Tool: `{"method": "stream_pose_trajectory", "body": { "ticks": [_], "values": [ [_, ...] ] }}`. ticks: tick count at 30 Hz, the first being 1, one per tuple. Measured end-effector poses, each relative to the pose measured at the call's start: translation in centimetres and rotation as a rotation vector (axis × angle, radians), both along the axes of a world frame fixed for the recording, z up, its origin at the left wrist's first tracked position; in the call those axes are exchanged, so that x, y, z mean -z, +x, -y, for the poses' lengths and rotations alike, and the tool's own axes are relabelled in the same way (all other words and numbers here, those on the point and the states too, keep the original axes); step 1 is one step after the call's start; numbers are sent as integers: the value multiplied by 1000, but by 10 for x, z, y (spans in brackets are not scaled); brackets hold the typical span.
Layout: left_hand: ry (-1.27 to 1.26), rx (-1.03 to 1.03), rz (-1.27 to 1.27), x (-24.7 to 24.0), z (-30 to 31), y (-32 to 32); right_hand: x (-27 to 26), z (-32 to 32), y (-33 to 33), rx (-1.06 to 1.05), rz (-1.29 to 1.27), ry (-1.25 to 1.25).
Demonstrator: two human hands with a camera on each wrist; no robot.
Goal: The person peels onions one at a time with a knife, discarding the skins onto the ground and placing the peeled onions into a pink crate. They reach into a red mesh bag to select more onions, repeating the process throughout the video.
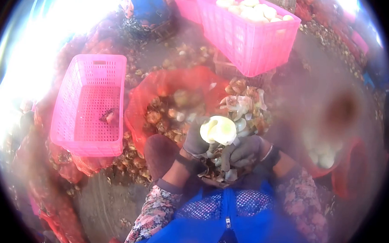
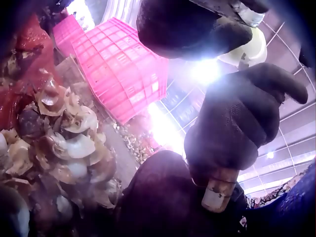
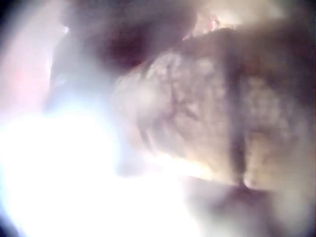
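Observation:
In the head view, my gloved left hand [image 1: 196,141] holds a peeled pale onion [image 1: 218,130] up in front of my lap. Close beside it is my gloved right hand [image 1: 245,152], its fingers curled. The left wrist view shows the right hand [image 2: 237,118] wrapped round a knife's short wooden handle [image 2: 219,190], which sticks out below the fist; most of the blade is hidden. At the top of that view the left hand [image 2: 187,29] overlaps the onion [image 2: 252,49]. The right wrist view is blurred and washed out by glare.
Onion skins [image 1: 242,106] lie heaped beyond the hands, beside a red mesh sack [image 1: 137,115] of unpeeled onions. A pink crate [image 1: 66,117] stands on the left. Another pink crate [image 1: 265,51], full of peeled onions, stands ahead. A red basket [image 1: 351,170] is on the right.

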State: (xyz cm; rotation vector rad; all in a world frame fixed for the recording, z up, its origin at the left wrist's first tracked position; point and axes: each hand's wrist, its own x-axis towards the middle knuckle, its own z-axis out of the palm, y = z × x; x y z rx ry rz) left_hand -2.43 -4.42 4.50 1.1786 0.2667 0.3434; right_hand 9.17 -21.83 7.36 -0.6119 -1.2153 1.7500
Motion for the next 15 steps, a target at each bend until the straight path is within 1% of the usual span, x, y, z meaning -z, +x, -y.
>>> {"method": "stream_pose_trajectory", "body": {
  "ticks": [1, 2, 3, 4, 5, 6, 7, 8, 11, 12, 14, 15],
  "values": [
    [43, -35, 22, 10, -4, 3, -12, 6, -3, -56, -279, -198],
    [88, -72, 42, 5, -4, 6, -23, 7, -5, -111, -557, -392],
    [132, -109, 61, -2, -4, 10, -21, 7, -6, 43, -441, -372],
    [-33, -184, 104, -9, 3, 20, -12, 8, -8, 195, -320, -349],
    [-205, -167, 107, -20, 0, 21, 5, 7, 0, 211, -172, -187],
    [-367, -103, 73, -35, -12, 14, 22, 5, 8, 245, -16, -25],
    [-465, -71, 62, -45, -19, 12, 39, 3, 15, 293, 129, 126],
    [-475, -60, 54, -52, -27, 8, 6, 3, 15, 344, 52, 153],
    [181, -271, 44, -27, -48, 5, -25, 12, 19, 601, -88, 78],
    [396, -337, 27, -25, -49, 7, -50, 12, 24, 613, -305, -88],
    [-125, -236, 227, -28, -39, 7, -24, 2, 40, 908, 51, 121],
    [-133, -315, 184, -16, -48, 11, -4, 1, 50, 1109, 371, 210]
  ]
}}
